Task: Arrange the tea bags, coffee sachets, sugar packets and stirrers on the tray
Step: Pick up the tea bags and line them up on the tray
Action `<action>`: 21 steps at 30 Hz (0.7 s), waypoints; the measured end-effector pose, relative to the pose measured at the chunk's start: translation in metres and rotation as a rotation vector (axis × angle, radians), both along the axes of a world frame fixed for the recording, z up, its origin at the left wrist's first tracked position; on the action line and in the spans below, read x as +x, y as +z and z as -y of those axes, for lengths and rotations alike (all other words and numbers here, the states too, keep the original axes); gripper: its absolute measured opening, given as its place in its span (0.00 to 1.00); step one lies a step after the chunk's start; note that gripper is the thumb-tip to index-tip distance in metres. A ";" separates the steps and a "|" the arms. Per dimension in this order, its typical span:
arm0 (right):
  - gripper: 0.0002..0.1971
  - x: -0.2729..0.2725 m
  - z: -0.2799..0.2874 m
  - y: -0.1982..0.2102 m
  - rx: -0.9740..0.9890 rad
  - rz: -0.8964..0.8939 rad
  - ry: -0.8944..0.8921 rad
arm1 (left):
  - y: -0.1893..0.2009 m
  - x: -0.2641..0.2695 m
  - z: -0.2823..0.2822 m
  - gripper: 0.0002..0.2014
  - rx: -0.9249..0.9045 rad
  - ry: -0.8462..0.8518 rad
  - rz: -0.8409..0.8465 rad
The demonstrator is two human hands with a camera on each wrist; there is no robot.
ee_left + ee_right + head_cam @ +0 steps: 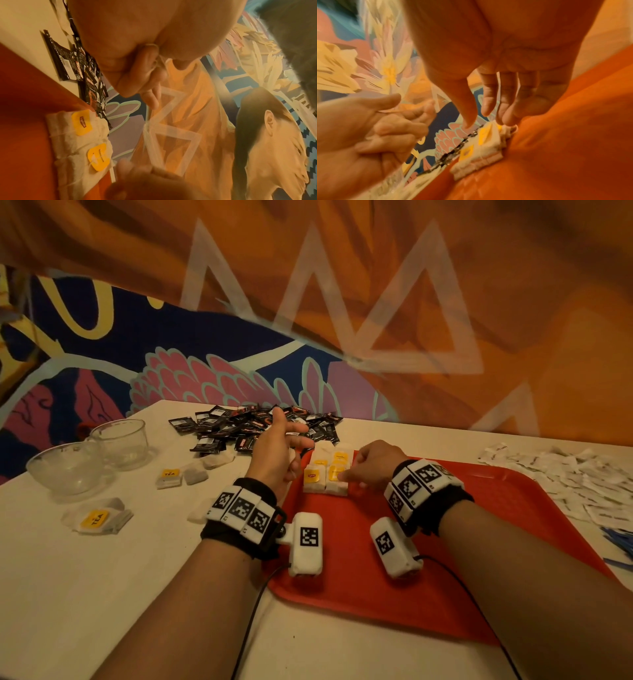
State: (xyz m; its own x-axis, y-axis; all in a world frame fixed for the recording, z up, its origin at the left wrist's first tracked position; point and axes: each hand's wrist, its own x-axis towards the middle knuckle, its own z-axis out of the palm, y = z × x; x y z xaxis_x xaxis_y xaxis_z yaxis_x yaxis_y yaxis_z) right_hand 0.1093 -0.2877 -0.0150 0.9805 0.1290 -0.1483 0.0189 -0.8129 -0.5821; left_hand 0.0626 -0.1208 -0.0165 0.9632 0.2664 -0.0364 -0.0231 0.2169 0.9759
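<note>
Several tea bags (327,474) with yellow tags lie side by side in the far left corner of the red tray (445,559). My right hand (347,474) reaches over the tray, its straight fingertips touching the right side of these tea bags (489,146). Just left of them my left hand (291,440) hovers above the tray's edge, thumb and forefinger out, the other fingers loosely curled, holding nothing I can see. The left wrist view shows the tea bags (68,138) on the tray (22,121) below the palm.
A heap of black coffee sachets (260,422) lies behind the hands. Loose tea bags (97,518) and two glass cups (120,443) are on the table at left. White sugar packets (565,474) and blue stirrers (620,539) lie right of the tray.
</note>
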 end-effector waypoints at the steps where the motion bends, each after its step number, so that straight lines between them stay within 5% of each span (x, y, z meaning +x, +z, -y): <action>1: 0.15 -0.005 0.000 0.004 0.035 0.057 0.038 | 0.000 0.000 0.001 0.32 -0.017 -0.027 -0.001; 5: 0.06 -0.022 -0.003 0.018 0.283 0.326 0.178 | 0.002 -0.004 0.006 0.37 -0.063 -0.130 -0.010; 9: 0.04 -0.040 -0.006 0.031 0.462 0.362 0.312 | 0.004 -0.008 0.010 0.39 -0.088 -0.190 0.002; 15: 0.14 -0.050 -0.010 0.024 0.306 0.352 0.441 | 0.007 -0.010 0.019 0.40 0.001 -0.230 -0.021; 21: 0.13 -0.054 -0.008 0.025 0.219 0.357 0.447 | 0.002 -0.006 0.017 0.44 0.084 -0.280 -0.051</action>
